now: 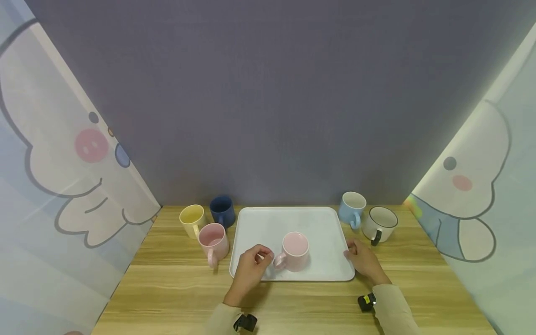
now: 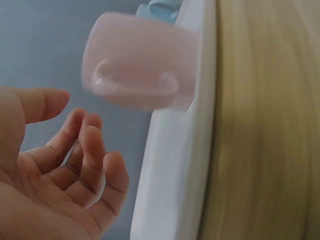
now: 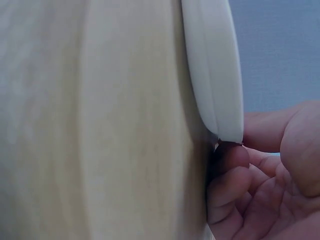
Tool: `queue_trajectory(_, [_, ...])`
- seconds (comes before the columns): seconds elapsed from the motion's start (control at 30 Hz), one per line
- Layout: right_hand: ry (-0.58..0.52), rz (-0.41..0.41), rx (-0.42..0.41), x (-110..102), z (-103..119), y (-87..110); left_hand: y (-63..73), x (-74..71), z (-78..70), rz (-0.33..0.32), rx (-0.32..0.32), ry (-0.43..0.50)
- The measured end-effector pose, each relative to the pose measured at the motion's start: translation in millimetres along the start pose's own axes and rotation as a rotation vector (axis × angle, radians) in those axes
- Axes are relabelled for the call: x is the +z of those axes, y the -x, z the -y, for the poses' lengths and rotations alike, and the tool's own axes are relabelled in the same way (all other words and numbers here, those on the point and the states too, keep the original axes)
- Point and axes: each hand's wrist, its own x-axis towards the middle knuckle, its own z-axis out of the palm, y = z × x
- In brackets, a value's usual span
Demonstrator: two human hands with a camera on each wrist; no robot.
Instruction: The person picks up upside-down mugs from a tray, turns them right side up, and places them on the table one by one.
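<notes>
A light pink mug [image 1: 295,257] stands upright on a white rectangular tray [image 1: 259,225], its handle turned toward my left hand [image 1: 250,269]. That hand hovers above the tray's front left part with fingers loosely bent. In the left wrist view a gap shows between its fingertips and the pink mug [image 2: 140,60], and nothing lies in the palm. My right hand [image 1: 365,261] pinches the tray's right edge. The right wrist view has the thumb over the tray's rim [image 3: 220,75] and curled fingers [image 3: 230,187] beneath it.
Left of the tray stand a yellow mug [image 1: 192,218], a dark blue mug [image 1: 223,211] and a pink mug [image 1: 214,242]. To its right are a light blue mug [image 1: 349,211] and a white mug [image 1: 378,223] with a black handle. A grey wall [image 1: 268,102] rises behind the wooden table [image 1: 176,298].
</notes>
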Motion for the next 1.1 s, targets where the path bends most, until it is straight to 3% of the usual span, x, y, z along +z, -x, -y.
queue_trajectory(0.13, [0.003, 0.0, -0.002, 1, -1, -1.1, -2.9, 12.1, -0.2, 0.055, -0.002, 0.004])
queue_trajectory(0.37, [0.002, -0.005, -0.01, 1, -1, -0.8, -7.6, 24.0, 0.7, 0.095, -0.007, -0.003])
queue_trajectory(0.67, [0.005, -0.01, -0.019, 0, 0, -0.7, -9.6, 26.8, -0.5, 0.19, -0.045, 0.102])
queue_trajectory(1.1, [0.0, -0.006, -0.006, 0, 0, -0.3, -8.6, 29.6, -5.5, 0.213, -0.071, 0.064])
